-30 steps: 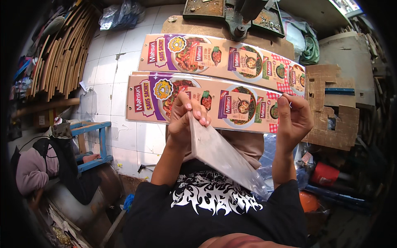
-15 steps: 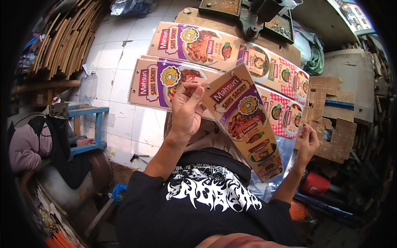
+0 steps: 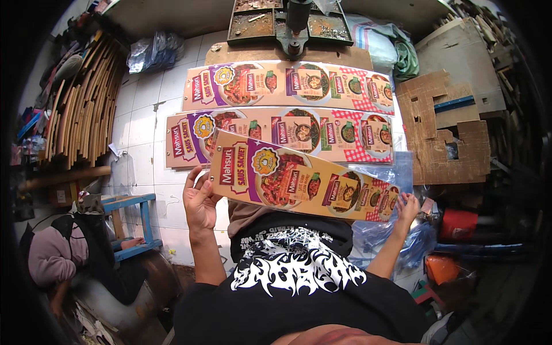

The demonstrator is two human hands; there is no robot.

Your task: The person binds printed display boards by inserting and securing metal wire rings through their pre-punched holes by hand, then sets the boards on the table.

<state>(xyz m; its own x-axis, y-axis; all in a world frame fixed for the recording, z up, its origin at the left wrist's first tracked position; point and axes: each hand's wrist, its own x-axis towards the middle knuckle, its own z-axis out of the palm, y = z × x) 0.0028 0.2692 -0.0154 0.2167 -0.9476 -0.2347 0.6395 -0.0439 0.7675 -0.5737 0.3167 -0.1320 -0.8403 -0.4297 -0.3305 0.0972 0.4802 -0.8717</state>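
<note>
A long printed food-picture card (image 3: 310,187), tan with a purple band and a metal eyelet near its left edge, is held in front of my chest. My left hand (image 3: 200,201) pinches its left end, fingers behind it and thumb at the edge. At its right end, my right hand (image 3: 407,208) is closed on the corner. The card slants down to the right. Just beyond it lies a second stack of matching cards (image 3: 267,138), partly covered by the held one. Farther off is another row of the same cards (image 3: 276,86).
A black press with metal trays (image 3: 293,34) stands on a wooden board (image 3: 215,54) at the far side. Clear plastic sheets (image 3: 382,238) lie by my right arm. Cut brown board (image 3: 422,144) is at right, stacked wooden strips (image 3: 86,92) at left. Another person (image 3: 49,250) sits near a blue frame (image 3: 146,224).
The held card has swung from steeply slanted to nearly level and now faces up. My left hand has come down and left, and my right hand has come onto its right end.
</note>
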